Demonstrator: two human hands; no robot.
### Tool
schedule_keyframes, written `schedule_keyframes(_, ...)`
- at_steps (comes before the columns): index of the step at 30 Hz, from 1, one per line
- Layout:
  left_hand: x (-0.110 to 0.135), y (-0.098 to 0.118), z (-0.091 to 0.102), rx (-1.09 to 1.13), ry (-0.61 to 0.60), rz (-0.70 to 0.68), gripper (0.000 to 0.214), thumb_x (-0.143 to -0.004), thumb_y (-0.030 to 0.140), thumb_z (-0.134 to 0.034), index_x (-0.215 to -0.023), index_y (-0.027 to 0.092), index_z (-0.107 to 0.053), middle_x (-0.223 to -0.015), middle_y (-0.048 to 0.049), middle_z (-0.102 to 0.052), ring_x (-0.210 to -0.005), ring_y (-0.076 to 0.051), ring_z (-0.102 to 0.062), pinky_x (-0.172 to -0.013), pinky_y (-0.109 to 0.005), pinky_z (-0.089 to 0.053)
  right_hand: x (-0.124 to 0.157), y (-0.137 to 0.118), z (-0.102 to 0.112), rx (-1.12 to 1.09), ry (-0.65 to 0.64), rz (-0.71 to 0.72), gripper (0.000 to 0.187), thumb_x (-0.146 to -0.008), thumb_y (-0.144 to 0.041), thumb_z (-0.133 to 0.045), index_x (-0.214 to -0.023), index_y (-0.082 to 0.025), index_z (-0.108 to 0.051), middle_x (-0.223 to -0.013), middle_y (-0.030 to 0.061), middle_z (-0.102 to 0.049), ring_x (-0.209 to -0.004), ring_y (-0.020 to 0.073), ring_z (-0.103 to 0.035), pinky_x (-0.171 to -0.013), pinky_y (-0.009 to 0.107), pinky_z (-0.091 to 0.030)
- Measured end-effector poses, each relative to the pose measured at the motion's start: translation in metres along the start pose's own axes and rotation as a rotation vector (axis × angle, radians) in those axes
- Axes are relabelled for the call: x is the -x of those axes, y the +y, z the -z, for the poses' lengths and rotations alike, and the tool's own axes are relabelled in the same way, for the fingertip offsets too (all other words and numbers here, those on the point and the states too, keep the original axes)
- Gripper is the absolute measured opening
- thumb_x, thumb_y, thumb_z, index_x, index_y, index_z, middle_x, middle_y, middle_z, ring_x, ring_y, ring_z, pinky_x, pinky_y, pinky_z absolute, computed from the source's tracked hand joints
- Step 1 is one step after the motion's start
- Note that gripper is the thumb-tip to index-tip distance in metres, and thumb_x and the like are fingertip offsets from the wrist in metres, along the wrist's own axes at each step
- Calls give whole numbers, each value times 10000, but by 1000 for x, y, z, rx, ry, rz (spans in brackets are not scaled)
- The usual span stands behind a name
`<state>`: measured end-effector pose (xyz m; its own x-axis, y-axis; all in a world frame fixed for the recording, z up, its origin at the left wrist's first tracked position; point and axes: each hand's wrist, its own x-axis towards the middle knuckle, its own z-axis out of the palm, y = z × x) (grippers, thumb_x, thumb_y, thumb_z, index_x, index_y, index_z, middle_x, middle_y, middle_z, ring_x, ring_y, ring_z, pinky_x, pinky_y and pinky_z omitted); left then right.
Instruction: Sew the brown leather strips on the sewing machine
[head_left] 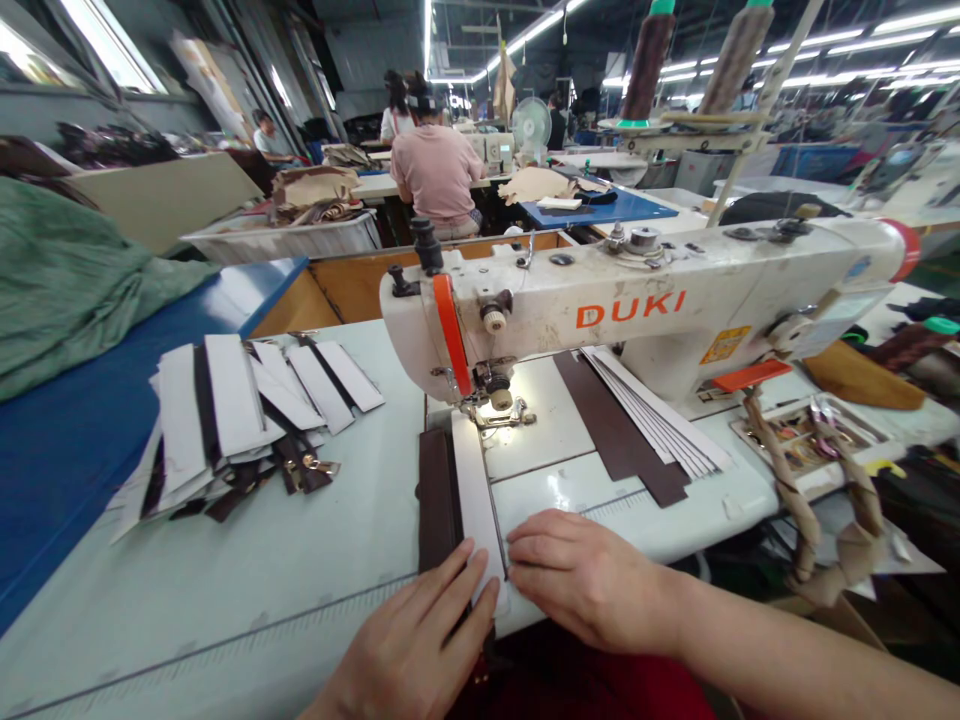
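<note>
While the head view is looking down over the bench (315,570), a white strip (474,490) is lying lengthwise on it, reaching from below the needle of the sewing machine (540,310) to the front edge, and a brown strip (436,490) is running along its left side. The left hand (420,635) is resting near that front edge with its fingers extended and slightly spread, their tips lying on the lower end of the white strip; they are not curling around anything. The right hand (589,575) is lying just across from it, its fingers held together and bent, with the tips at the strip's right side; whether they are pinching it, one cannot tell. Toward the bench's far left corner, a pile (240,410) of white and dark pieces is lying loosely, some metal zipper pulls (321,464) showing at its near side. Right of the needle, a fan of white strips (660,420) is partly covering brown pieces (611,430), and nearer the bench's right edge a tray (750,440) is holding small tools. Beyond the bench's left edge, a green cloth (82,270) is lying on a blue surface (67,480). Past the far edge, a co-worker in a pink top (437,165) is sitting, back turned, near a fan (531,125).
</note>
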<state>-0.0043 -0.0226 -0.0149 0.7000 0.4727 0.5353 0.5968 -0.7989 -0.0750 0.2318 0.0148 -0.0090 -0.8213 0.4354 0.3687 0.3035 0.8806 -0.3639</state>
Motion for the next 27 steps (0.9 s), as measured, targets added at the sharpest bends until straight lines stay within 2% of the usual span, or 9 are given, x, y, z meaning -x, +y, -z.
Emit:
schedule_keyframes(6,-5,-3,6,-32,-93,-44,332,-898,66,-377,-1043,170,-657,-1126,-89,-685,-1080,-214,-630,-859,-291,-538,-3,-2,5,-12,10,-6,228,-939,-143,-429,-1089,-95,-594,-1033,122,-629,-1031,204,-532,-945,354,-438)
schedule_keyframes(10,-7,-2,7,-29,-44,-16,313,-887,65,-395,-1018,163,-662,-1110,-100,-689,-1069,-220,-636,-861,-298,-535,-5,-3,6,26,-5,0,239,-940,-149,-430,-1107,-101,-592,-951,105,-629,-944,200,-534,-884,342,-456)
schedule_keyframes(13,-7,-1,6,-20,-58,0,318,-884,70,-394,-1023,167,-663,-1105,-98,-692,-1064,-217,-638,-855,-294,-542,-7,-3,5,60,-42,17,226,-947,-150,-430,-1084,-108,-605,-910,90,-625,-909,200,-529,-862,334,-454)
schedule_keyframes(20,-3,-6,7,30,-90,-22,300,-881,108,-419,-1047,167,-662,-1076,-72,-702,-1073,-198,-634,-859,-261,-545,-12,-1,5,60,-87,62,169,-947,-133,-445,-1002,-118,-604,-920,81,-628,-899,190,-520,-921,337,-410)
schedule_keyframes(27,-4,-8,1,-17,9,-61,290,-921,121,-396,-942,167,-682,-983,-37,-730,-967,-183,-678,-757,-227,-562,-18,-2,7,101,-110,61,200,-964,-155,-434,-1000,-127,-630,-869,61,-645,-872,184,-528,-917,325,-402)
